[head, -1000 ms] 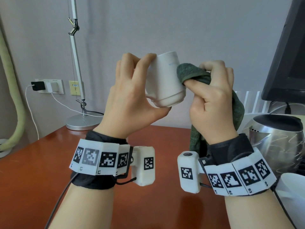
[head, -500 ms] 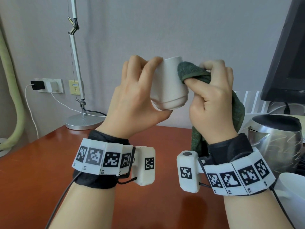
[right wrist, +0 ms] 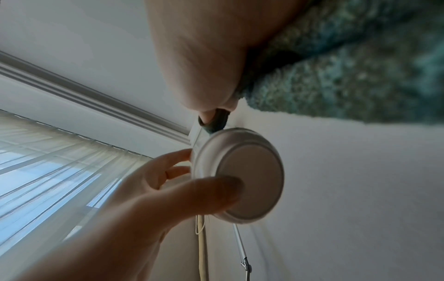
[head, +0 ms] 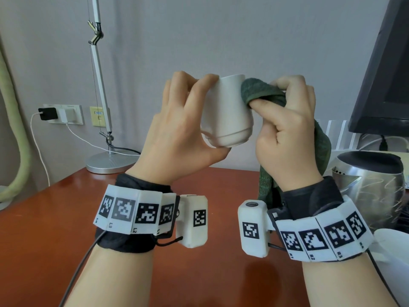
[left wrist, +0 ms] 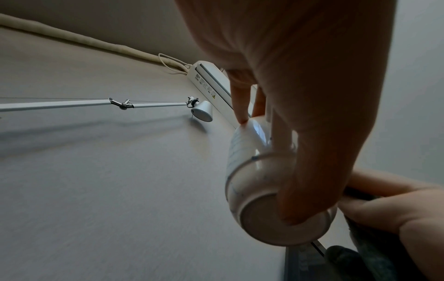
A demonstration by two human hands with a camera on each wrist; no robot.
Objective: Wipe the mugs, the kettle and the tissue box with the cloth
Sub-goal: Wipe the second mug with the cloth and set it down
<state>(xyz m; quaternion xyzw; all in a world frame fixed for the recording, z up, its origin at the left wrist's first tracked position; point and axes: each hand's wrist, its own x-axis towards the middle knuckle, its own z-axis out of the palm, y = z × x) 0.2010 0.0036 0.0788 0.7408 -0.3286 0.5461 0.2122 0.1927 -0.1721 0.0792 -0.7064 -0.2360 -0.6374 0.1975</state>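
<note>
My left hand (head: 177, 134) grips a white mug (head: 228, 111) in the air above the table, fingers over its upper part and thumb under its base (right wrist: 250, 173). In the left wrist view the mug (left wrist: 259, 182) shows its underside with the thumb across it. My right hand (head: 285, 129) grips a dark green cloth (head: 259, 91) and presses a bunched corner against the mug's right side near the rim; the rest of the cloth hangs down behind the wrist. A steel kettle (head: 374, 187) stands at the right. A second white mug (head: 394, 262) sits at the lower right edge. No tissue box is visible.
The table (head: 44, 229) is glossy red-brown wood. A desk lamp base (head: 110, 162) stands at the back left, with wall sockets and a charger cable (head: 62, 114) behind it. A dark monitor (head: 385, 74) rises at the right rear above the kettle.
The mug has tilted and shifted slightly right and down in my left hand, and my right hand has rubbed the cloth along its side towards the rim.
</note>
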